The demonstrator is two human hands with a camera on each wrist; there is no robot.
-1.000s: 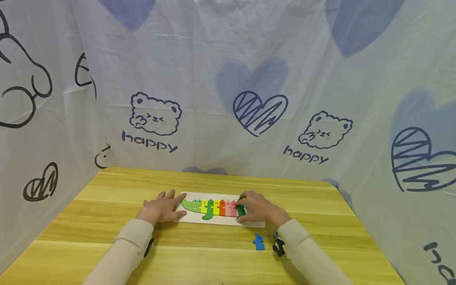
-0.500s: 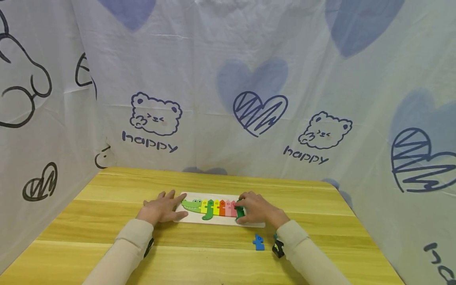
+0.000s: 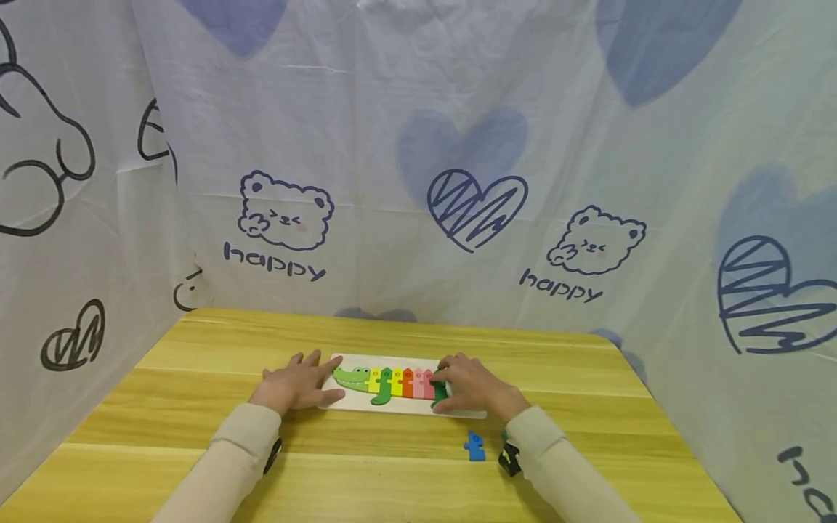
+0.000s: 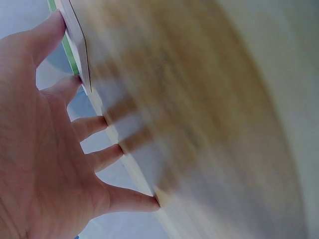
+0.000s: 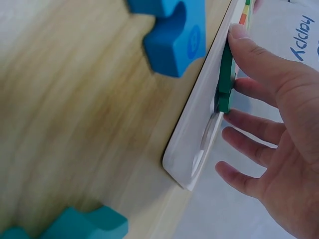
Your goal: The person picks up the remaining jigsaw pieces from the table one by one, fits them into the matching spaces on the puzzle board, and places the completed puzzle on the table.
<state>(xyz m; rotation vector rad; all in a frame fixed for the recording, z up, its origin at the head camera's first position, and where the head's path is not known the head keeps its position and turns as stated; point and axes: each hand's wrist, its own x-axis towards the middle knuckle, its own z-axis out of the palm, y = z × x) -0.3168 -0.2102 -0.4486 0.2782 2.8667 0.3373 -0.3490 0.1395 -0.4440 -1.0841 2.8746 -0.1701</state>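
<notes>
A white puzzle board point(image 3: 408, 407) lies on the table, carrying a crocodile made of coloured pieces, its green head point(image 3: 353, 378) at the left end. My left hand point(image 3: 297, 383) is spread flat at that end, thumb and index finger on the board's edge, the other fingertips touching the table in the left wrist view. At the tail end, my right hand point(image 3: 474, 386) pinches a dark green puzzle piece point(image 5: 227, 69) between thumb and fingers. This piece sits in the board beside the pink ones, partly covered by the hand. An outlined recess shows in the board beyond it.
A blue puzzle piece point(image 3: 475, 446) lies on the wooden table point(image 3: 366, 472) in front of the board's right end. A teal piece point(image 5: 84, 224) rests near my right wrist, mostly hidden in the head view. A printed white cloth point(image 3: 392, 290) hangs behind the table.
My right thumb and fingers have shifted slightly left over the dark green piece, covering more of it. The left hand and the board stay nearly still.
</notes>
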